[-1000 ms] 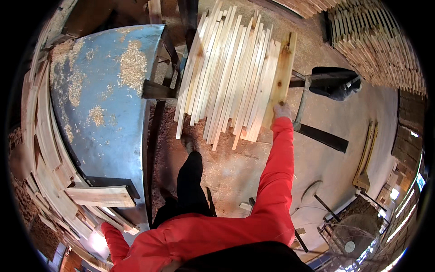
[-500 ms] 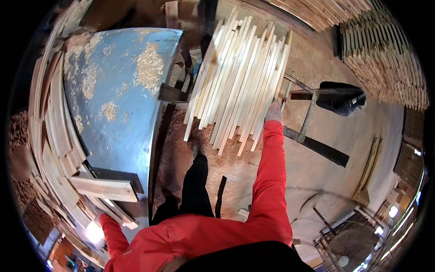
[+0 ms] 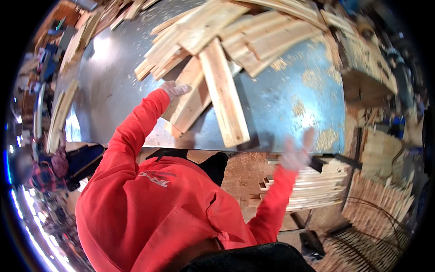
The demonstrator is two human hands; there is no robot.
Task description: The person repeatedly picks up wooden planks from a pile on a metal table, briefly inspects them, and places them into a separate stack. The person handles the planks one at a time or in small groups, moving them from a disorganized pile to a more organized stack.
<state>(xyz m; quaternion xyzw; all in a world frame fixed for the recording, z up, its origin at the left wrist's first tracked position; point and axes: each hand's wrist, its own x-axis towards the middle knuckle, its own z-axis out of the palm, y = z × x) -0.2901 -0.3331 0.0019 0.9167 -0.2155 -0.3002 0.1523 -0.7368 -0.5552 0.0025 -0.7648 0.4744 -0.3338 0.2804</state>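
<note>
My left hand [image 3: 174, 89], in a pale glove, is closed on the edge of a wooden board [image 3: 192, 72] in a loose heap on the metal table. Its thumb lies over the top face. Another board [image 3: 186, 113] slants beside it, and a long board [image 3: 224, 97] lies over the heap with its near end toward the table's front edge. My right hand [image 3: 297, 154], also gloved and blurred by motion, is above the table's front edge at the right. Its fingers are spread and hold nothing.
Wood shavings [image 3: 312, 79] lie on the right of the metal table [image 3: 276, 113]. Below its front edge is a stack of thin strips [image 3: 317, 188]. More stacked wood [image 3: 376, 195] stands farther right. Another person [image 3: 50, 165] is at the left, by some upright boards.
I have turned left from the strip stack to face the table. My right hand has left the strips and swung over the table edge; my left hand is now on a board.
</note>
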